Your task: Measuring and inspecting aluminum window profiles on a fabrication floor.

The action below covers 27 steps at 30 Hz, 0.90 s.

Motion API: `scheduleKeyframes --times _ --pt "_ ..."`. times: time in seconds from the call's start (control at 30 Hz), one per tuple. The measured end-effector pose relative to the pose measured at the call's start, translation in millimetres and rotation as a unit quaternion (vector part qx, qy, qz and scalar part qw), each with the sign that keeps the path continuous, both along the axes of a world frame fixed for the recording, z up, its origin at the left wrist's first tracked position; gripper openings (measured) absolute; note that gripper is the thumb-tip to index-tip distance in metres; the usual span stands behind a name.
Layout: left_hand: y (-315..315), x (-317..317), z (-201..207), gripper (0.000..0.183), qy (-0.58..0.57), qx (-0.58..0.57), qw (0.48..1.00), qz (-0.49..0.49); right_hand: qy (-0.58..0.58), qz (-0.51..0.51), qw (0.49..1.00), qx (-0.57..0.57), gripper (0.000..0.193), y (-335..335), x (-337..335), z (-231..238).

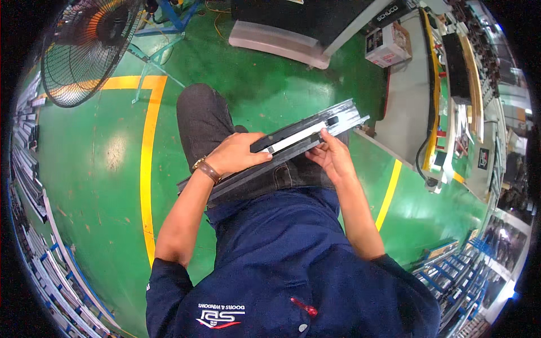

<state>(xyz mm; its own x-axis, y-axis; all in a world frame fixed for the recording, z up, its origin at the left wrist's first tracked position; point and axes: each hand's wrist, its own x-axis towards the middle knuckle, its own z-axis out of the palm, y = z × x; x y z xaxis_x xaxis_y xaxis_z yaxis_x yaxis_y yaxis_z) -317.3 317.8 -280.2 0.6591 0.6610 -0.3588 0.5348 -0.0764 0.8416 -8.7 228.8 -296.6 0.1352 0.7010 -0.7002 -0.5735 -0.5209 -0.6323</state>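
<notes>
A long dark metal profile (276, 166), channelled and silvery at its right end, lies slanted across my lap with that end farther away. Along its channel runs a narrow white strip (298, 136), with a small dark piece near its far end. My left hand (242, 154) lies over the profile's middle, fingers on the far side and thumb at the strip's near end. My right hand (332, 155) grips the near edge by the silvery end, its thumb on top beside the strip. Some of its fingertips are hidden under the profile.
A black-caged fan (93, 48) stands at the far left beside a blue metal stand (163, 28). A grey-white machine base (276, 42) is ahead. At the right are a carton (389, 45) and a workbench (411, 96). Racks of metal profiles (59, 270) line the left side.
</notes>
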Motion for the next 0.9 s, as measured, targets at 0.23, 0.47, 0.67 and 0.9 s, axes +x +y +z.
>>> scheduleKeyframes --times 0.23,0.47,0.67,0.9 --pt "6.2 14.0 10.6 0.068 0.024 0.015 0.996 -0.08 -0.093 0.115 0.986 -0.074 0.052 -38.1 18.5 49.1" --pt "12.8 18.7 10.5 0.077 -0.009 0.053 0.985 -0.166 -0.267 0.24 0.93 -0.081 0.044 -66.5 38.1 108.9" --pt "-9.5 0.9 45.2 0.066 0.004 0.1 0.992 -0.071 -0.357 0.2 0.912 -0.034 0.039 -42.4 39.2 116.2" --pt "-93.7 -49.2 79.3 0.028 0.09 0.154 0.922 0.343 -0.367 0.236 0.897 -0.071 0.047 -36.2 43.8 95.2"
